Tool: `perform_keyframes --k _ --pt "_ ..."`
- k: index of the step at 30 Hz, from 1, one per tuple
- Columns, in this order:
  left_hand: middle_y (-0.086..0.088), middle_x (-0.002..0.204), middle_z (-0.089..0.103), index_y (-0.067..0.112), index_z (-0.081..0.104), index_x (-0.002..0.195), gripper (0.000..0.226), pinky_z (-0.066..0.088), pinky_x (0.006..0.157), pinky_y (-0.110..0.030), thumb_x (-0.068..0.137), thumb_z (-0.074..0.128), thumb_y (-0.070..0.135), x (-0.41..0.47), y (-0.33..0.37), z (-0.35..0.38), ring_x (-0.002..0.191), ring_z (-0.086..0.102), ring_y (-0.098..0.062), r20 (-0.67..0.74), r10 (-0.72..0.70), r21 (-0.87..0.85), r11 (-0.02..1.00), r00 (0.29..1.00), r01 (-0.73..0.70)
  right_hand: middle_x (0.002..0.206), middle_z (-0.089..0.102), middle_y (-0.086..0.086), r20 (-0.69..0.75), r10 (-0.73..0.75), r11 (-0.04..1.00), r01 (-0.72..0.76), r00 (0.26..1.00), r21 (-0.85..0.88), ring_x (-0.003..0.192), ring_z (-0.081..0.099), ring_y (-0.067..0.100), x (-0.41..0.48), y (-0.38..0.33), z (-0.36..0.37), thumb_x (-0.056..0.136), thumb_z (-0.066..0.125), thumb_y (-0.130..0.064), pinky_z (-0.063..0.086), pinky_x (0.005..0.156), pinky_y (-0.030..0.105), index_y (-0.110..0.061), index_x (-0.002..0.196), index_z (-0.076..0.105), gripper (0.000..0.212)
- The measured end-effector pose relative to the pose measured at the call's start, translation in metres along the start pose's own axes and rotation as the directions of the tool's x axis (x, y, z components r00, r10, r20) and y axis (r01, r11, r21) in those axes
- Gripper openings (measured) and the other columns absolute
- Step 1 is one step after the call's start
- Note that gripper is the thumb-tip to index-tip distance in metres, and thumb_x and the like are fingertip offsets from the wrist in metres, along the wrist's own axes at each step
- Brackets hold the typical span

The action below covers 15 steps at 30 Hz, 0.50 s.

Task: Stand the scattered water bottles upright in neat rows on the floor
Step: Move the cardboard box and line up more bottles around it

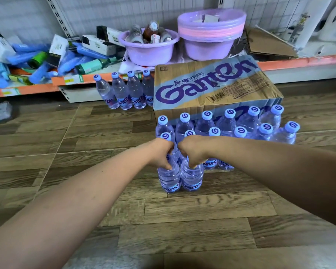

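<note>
— Pointing which way?
— Caps up, long axes vertical: left bottle (pixel 168 177) pinched in left hand (pixel 162 153), right bottle (pixel 191 176) in right hand (pixel 192 150), touching, on the floor (pixel 182 220).
— Counted?
— Six and six behind; four far left by the box (pixel 211 84).

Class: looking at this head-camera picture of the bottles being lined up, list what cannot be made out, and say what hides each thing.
- Caps of the two front bottles: head view, covered by the left hand and right hand.
- Whether those bottles touch the floor: too fine to tell.
- Lower half of the back rows: hidden by nearer bottles and the arms.
- Contents of the carton: closed.
- Small print on the carton: too small.
</note>
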State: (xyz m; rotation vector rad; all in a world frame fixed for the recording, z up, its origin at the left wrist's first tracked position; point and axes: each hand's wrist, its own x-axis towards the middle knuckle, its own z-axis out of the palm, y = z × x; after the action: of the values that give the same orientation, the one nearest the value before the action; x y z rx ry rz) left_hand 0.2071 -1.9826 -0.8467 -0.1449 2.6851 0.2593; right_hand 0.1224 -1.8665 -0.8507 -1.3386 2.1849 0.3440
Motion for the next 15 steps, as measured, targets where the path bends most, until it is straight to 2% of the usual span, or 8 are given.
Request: perform_keyframes --k 3,5,7,11,13,15 --pt "-0.013 0.104 0.068 0.015 0.047 0.096 0.042 0.05 0.059 -0.029 0.072 0.078 0.031 0.009 -0.001 -0.002 0.074 0.065 -0.025 0.116 -0.035 -0.071 0.997 0.993 0.043 0.096 0.059 0.002 0.002 -0.024 0.997 0.024 1.0 -0.072 0.084 0.055 0.023 -0.006 -0.006 -0.007 0.079 0.069 -0.026 0.04 0.06 0.029 -0.016 0.096 0.044 0.031" --pt "-0.013 0.111 0.065 0.012 0.05 0.112 0.052 0.054 0.054 -0.026 0.074 0.078 0.034 0.01 -0.003 -0.012 0.065 0.064 -0.023 0.22 -0.08 -0.245 0.96 0.972 0.134 0.099 0.06 0.001 0.014 -0.038 0.998 0.039 0.999 -0.045 0.09 0.056 0.024 -0.011 -0.007 -0.02 0.082 0.067 -0.036 0.039 0.064 0.029 -0.012 0.105 0.051 0.036" --pt "-0.014 0.114 0.062 0.011 0.054 0.117 0.052 0.058 0.064 -0.03 0.078 0.073 0.038 0.01 -0.012 -0.029 0.067 0.064 -0.022 0.25 -0.092 -0.388 0.902 0.964 0.187 0.108 0.064 0.006 -0.058 -0.046 0.997 0.05 0.997 0.061 0.1 0.059 0.026 -0.012 -0.005 -0.037 0.086 0.062 -0.036 0.041 0.073 0.029 -0.011 0.113 0.056 0.038" --pt "-0.009 0.105 0.062 0.011 0.058 0.104 0.033 0.053 0.068 -0.029 0.088 0.06 0.039 0.006 -0.047 -0.061 0.079 0.063 -0.022 0.088 -0.125 -0.454 0.878 0.988 0.152 0.107 0.067 0.006 -0.371 0.011 0.973 0.076 0.929 0.218 0.102 0.061 0.026 0.004 0.003 -0.067 0.086 0.057 -0.023 0.046 0.079 0.029 -0.012 0.106 0.061 0.024" --pt "-0.011 0.11 0.063 0.007 0.059 0.115 0.043 0.048 0.079 -0.031 0.089 0.057 0.042 0.006 -0.063 -0.07 0.095 0.061 -0.026 -0.027 -0.184 -0.34 0.926 0.983 0.164 0.113 0.063 0.007 -0.409 0.05 0.979 0.036 0.911 0.199 0.107 0.059 0.027 0.017 0.003 -0.077 0.088 0.054 -0.025 0.044 0.08 0.03 -0.013 0.112 0.057 0.027" --pt "-0.012 0.137 0.052 0.007 0.045 0.135 0.058 0.04 0.098 -0.031 0.091 0.053 0.043 0.007 -0.08 -0.072 0.123 0.051 -0.027 -0.124 -0.232 -0.271 0.943 0.965 0.192 0.127 0.053 0.012 -0.39 0.072 0.986 -0.007 0.918 0.164 0.119 0.052 0.03 0.033 0.0 -0.086 0.092 0.051 -0.03 0.044 0.089 0.036 -0.01 0.126 0.049 0.04"
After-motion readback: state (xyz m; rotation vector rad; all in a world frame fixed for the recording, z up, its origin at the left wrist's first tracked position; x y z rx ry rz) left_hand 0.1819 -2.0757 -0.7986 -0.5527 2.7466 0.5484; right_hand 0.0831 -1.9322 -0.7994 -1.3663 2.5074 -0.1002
